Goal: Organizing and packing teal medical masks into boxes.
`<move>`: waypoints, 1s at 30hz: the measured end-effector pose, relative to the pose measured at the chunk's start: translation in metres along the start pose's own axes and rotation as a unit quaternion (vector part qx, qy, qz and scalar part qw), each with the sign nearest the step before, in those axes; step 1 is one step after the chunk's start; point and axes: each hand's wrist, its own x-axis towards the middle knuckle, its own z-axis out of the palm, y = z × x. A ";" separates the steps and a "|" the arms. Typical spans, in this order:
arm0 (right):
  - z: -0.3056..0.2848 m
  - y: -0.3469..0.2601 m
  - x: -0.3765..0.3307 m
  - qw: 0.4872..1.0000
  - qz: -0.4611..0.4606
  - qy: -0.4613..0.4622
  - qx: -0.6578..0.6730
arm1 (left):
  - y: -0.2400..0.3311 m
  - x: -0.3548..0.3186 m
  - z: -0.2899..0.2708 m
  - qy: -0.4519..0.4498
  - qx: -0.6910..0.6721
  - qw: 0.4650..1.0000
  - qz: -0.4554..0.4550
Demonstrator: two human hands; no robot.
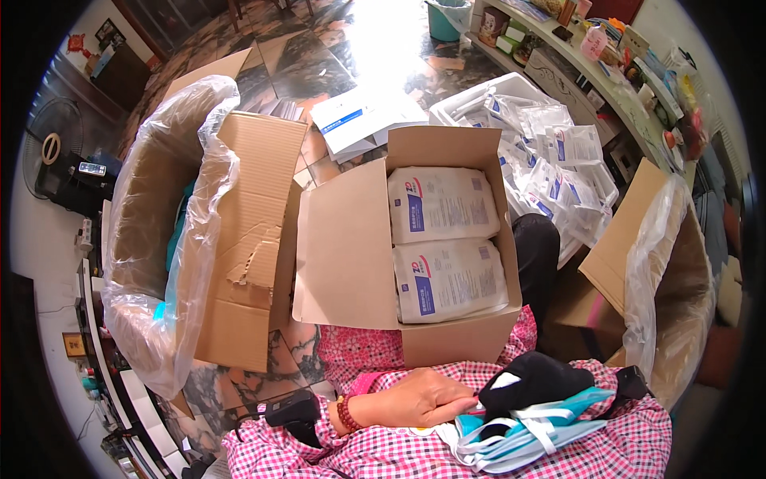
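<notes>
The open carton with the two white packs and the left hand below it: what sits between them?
In the head view only pink checked fabric lies between the carton and the left hand.

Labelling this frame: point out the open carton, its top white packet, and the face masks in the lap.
open carton [347, 247], head view, left flap.
top white packet [443, 203], head view, packet front.
face masks [531, 431], head view, blue stack.

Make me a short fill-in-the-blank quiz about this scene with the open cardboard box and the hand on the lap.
1. The open brown cardboard box holds ____ white flat packets.
2. The left hand wears a beaded bracelet on its ____.
3. The large carton on the left is lined with clear ____.
4. The left hand rests beside a bundle of blue face ____.

Missing words: two; wrist; plastic; masks
</notes>
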 end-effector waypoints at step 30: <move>0.032 -0.030 0.047 0.984 -0.126 0.079 -0.097 | 0.006 -0.007 -0.027 0.229 -0.074 0.969 -0.051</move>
